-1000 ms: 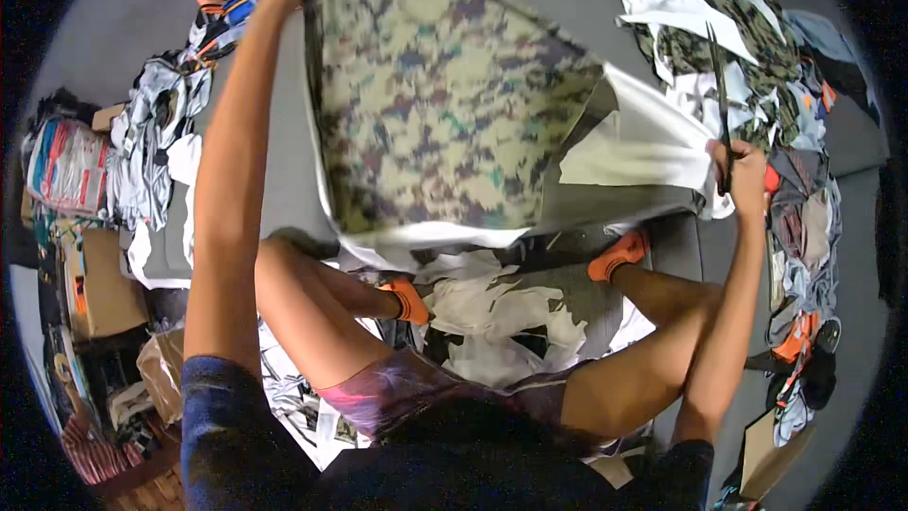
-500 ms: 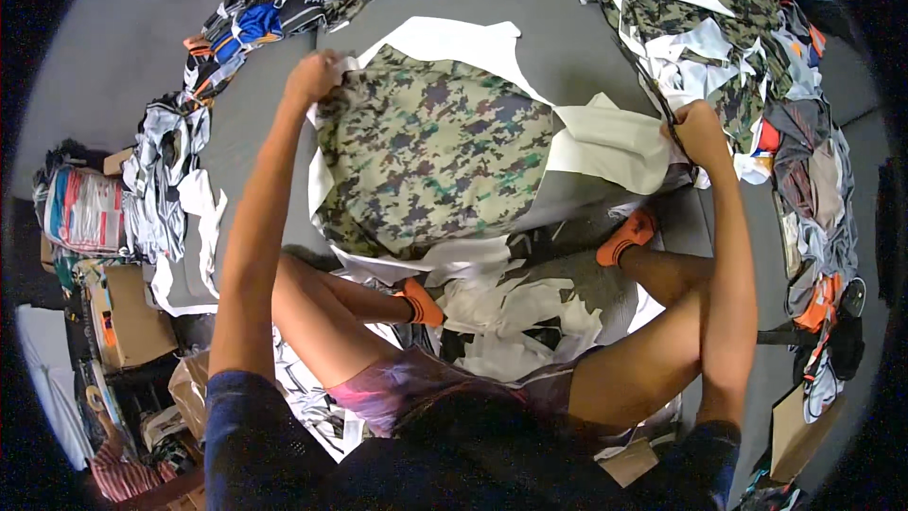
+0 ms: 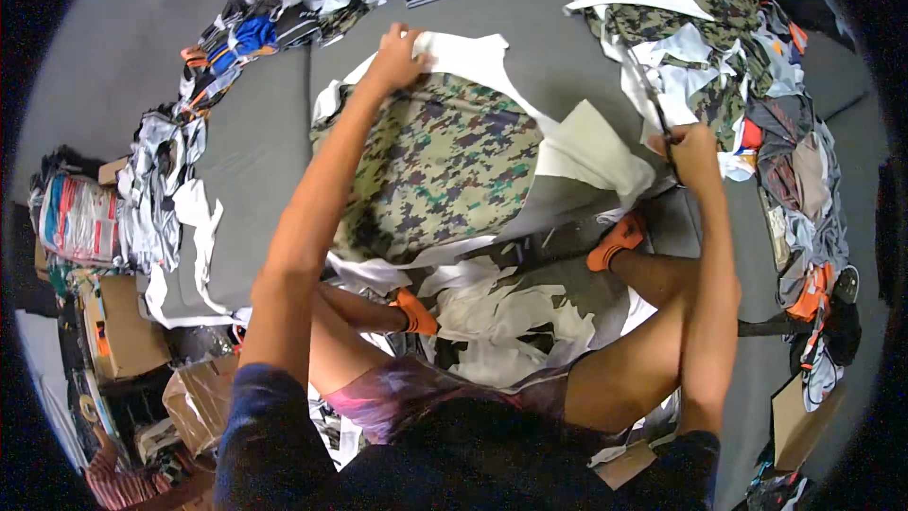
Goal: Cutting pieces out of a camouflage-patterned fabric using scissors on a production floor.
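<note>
A camouflage fabric piece with a white border (image 3: 445,170) lies spread in front of me on the grey padded surface. My left hand (image 3: 399,61) is over its far edge, fingers bent and slightly apart, close to the white border. In my right hand (image 3: 693,153) is a pair of long dark-handled scissors (image 3: 651,85), blades pointing away from me and a little left. Beside that hand, a loose white fabric flap (image 3: 596,147) extends from the right side of the camouflage piece. Its lower end is blurred.
White fabric scraps (image 3: 511,322) are heaped between my legs. More camouflage and white cloth (image 3: 681,19) lies at the far right. Clothing piles (image 3: 165,170) line the left side. A cardboard box (image 3: 128,326) stands at the lower left, near a clear-wrapped stack (image 3: 80,213).
My left hand has let go of the fabric's far left corner and moved right along its far edge. The scissors have shifted slightly nearer, and the white flap has folded differently.
</note>
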A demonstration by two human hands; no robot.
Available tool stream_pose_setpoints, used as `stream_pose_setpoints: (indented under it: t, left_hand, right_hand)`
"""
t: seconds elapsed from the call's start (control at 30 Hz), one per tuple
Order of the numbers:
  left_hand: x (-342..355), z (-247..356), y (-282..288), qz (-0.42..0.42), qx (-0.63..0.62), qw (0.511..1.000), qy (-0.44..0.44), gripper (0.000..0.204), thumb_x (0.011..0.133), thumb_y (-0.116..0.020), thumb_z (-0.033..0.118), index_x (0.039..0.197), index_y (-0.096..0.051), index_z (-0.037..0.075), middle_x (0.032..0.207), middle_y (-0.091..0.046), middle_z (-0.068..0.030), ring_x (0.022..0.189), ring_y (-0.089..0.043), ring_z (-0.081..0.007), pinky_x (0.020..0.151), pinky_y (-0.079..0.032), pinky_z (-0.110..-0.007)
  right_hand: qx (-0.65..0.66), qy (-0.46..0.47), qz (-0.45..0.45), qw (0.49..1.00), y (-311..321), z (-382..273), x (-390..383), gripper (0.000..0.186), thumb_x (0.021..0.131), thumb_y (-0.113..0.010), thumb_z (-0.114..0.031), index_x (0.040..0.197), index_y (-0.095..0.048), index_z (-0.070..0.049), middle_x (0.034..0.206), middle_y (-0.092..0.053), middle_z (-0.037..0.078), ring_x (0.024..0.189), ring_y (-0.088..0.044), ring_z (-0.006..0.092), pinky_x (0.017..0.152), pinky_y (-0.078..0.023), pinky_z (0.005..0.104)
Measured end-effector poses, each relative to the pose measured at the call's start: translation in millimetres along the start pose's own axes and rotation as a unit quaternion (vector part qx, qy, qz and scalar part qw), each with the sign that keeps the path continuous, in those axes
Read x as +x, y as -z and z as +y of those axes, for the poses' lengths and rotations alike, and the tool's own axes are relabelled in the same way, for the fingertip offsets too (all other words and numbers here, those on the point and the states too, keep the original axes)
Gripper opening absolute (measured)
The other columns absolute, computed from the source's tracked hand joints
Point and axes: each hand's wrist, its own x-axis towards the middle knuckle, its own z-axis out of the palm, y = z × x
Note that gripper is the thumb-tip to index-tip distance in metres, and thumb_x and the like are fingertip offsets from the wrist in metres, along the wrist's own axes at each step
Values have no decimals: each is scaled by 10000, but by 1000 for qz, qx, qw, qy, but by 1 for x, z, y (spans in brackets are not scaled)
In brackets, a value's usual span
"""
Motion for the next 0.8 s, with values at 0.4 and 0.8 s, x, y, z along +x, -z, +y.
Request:
stream_pose_setpoints:
  t: [0.4, 0.8]
  left_hand:
    - [124, 2, -27, 80, 100, 992, 20, 260, 800, -601, 209, 1024, -599, 77, 1047, -592, -149, 853, -604, -385, 717, -490, -466]
    - [-176, -74, 98, -133, -101, 932, 323, 314, 834, -629, 290, 869, -613, -22, 811, -659, -149, 684, -605, -306, 658, -493, -380]
  right_hand:
    - [58, 84, 17, 995, -14, -43, 29, 358, 765, -721, -266, 618, -596, 37, 491, -461, 28, 452, -366, 138, 466, -312, 313]
    - [23, 79, -87, 993, -55, -43, 6, 338, 763, -718, -276, 692, -655, 49, 522, -534, 82, 466, -431, 203, 501, -378, 338]
